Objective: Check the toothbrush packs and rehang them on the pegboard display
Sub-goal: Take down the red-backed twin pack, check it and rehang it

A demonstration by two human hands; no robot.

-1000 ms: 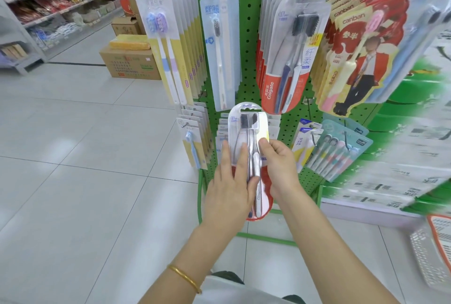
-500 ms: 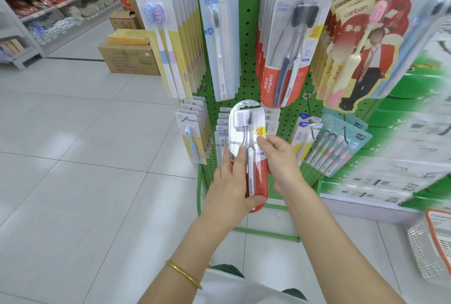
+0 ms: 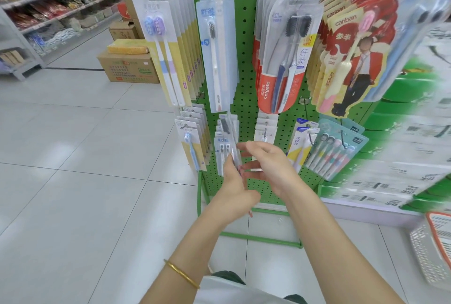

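The toothbrush pack (image 3: 231, 142) is in hand in front of the lower rows of the green pegboard (image 3: 246, 35), turned nearly edge-on, so only a dark bristle head at its top and a bit of red at its bottom end can be made out. The left hand (image 3: 234, 189) grips its lower part. The right hand (image 3: 268, 169) has its fingers spread at the pack's edge, but blur hides whether they pinch it or only touch it. The check looks to be under way and this pack is not yet hung, while the pegs around it carry full rows. Readable print includes "Colgate" on the red-based twin packs (image 3: 283, 67), with "纤柔" on a yellow strip, "canban" on the red character packs (image 3: 341, 42) and "NEW" atop the pale blue single packs (image 3: 214, 47).
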